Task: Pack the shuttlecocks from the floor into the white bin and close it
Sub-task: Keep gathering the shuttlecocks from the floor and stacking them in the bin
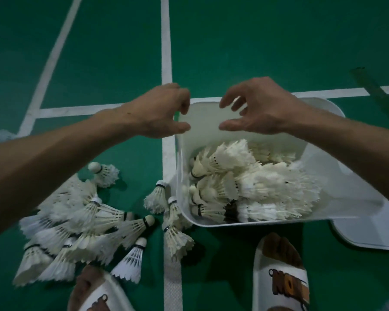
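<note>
**One head-worn camera, aimed steeply down**

A single wide-angle view looks from the person's head, facing forward and down onto the green court floor (234, 41). It sits close. Both forearms reach in from the lower side edges, and the left hand (164, 111) and right hand (263, 108) meet at mid-frame. The white slide sandals (281, 279) lie almost directly beneath, at the bottom edge. The white plastic bin (202, 135) is right of centre and the white feathered shuttlecocks (81, 212) lower left. The white painted lines (166, 52) bow toward the left edge.
</note>
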Demonstrator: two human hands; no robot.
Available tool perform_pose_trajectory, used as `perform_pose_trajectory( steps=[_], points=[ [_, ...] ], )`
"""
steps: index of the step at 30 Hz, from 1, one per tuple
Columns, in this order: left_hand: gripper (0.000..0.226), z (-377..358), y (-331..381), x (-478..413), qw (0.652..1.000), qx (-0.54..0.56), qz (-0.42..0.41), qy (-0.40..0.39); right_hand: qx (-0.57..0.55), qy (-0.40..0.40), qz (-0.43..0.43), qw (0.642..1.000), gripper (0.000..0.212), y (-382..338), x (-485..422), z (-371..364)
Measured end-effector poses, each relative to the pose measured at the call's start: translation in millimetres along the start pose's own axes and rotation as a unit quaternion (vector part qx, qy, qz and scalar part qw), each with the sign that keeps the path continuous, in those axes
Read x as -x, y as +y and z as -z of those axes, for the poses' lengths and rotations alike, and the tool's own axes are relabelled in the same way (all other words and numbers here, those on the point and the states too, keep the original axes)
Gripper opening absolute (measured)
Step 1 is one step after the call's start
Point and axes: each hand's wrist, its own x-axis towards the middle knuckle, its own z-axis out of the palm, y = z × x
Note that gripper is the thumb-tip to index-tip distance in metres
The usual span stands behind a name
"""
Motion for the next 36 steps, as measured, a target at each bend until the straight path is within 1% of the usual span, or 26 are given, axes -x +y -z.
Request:
perform_pose_trajectory(
  steps=[3,6,8,10,12,14,16,19,22,25,28,30,32,34,36],
  points=[
    [0.035,-4,-36,27,0.996,-0.034,0.047,-0.063,-0.014,0.028,0.041,0.999,0.044,-38,-12,2],
    [0.049,-16,-69,59,0.982,-0.028,0.103,-0.156,-0.007,0.019,0.091,0.996,0.041,-79,-26,-13],
    [0.055,-27,-84,80,0.973,-0.002,0.131,-0.19,0.013,-0.012,0.127,0.992,0.042,-105,-34,-33],
    [0.056,-42,-92,103,0.967,0.035,0.145,-0.205,0.031,-0.051,0.158,0.986,0.043,-127,-41,-58],
    [0.056,-61,-96,128,0.958,0.086,0.15,-0.227,0.06,-0.118,0.165,0.977,0.046,-142,-47,-86],
    [0.058,-83,-96,149,0.952,0.113,0.142,-0.247,0.095,-0.203,0.143,0.964,0.052,-147,-52,-111],
    [0.061,-101,-94,164,0.952,0.117,0.132,-0.251,0.118,-0.266,0.111,0.95,0.056,-144,-56,-130],
    [0.068,-121,-88,176,0.955,0.113,0.122,-0.246,0.153,-0.306,0.07,0.937,0.062,-131,-60,-151],
    [0.075,-130,-88,180,0.957,0.067,0.127,-0.252,0.154,-0.358,0.028,0.92,0.068,-119,-68,-164],
    [0.079,-136,-88,180,0.958,-0.004,0.111,-0.264,0.172,-0.391,0.027,0.904,0.07,-120,-77,-178],
    [0.074,-139,-88,178,0.958,-0.031,0.111,-0.263,0.204,-0.427,0.031,0.88,0.073,-124,-83,-196],
    [0.073,-138,-92,178,0.956,-0.026,0.121,-0.265,0.221,-0.445,0.026,0.868,0.071,-127,-89,-207],
    [0.071,-137,-96,179,0.955,-0.012,0.125,-0.27,0.243,-0.45,0.015,0.859,0.065,-129,-94,-212],
    [0.066,-136,-98,181,0.956,0.002,0.12,-0.266,0.254,-0.453,-0.012,0.854,0.062,-128,-96,-212],
    [0.064,-137,-99,183,0.959,0.006,0.114,-0.258,0.258,-0.473,-0.035,0.842,0.06,-124,-95,-211]
  ],
)
